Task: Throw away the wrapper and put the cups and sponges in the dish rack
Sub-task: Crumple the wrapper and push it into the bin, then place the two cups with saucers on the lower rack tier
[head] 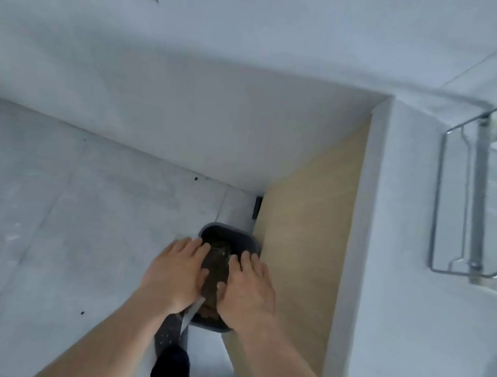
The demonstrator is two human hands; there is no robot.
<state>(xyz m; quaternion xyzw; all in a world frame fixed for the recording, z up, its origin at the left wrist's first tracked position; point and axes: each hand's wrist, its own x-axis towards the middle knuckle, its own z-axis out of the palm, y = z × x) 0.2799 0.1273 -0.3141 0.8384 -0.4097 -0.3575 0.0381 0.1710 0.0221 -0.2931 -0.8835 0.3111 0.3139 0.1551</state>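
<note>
A dark grey trash bin (228,230) stands on the floor against a light wooden cabinet side, with dark brownish contents inside. My left hand (176,274) and my right hand (248,291) hover palm-down over it, fingers stretched and apart. A thin silvery strip (192,310), perhaps the wrapper, shows beneath the heel of my left hand at the bin's near rim; I cannot tell whether it touches the hand. At the far right a metal wire dish rack (479,190) sits on the white counter. No cups or sponges are in view.
The wooden cabinet side (305,229) rises right of the bin, topped by the white counter (400,308). Pale grey floor (60,208) spreads to the left, a white wall behind it. My dark-clad legs and a dotted grey slipper (167,337) are below the hands.
</note>
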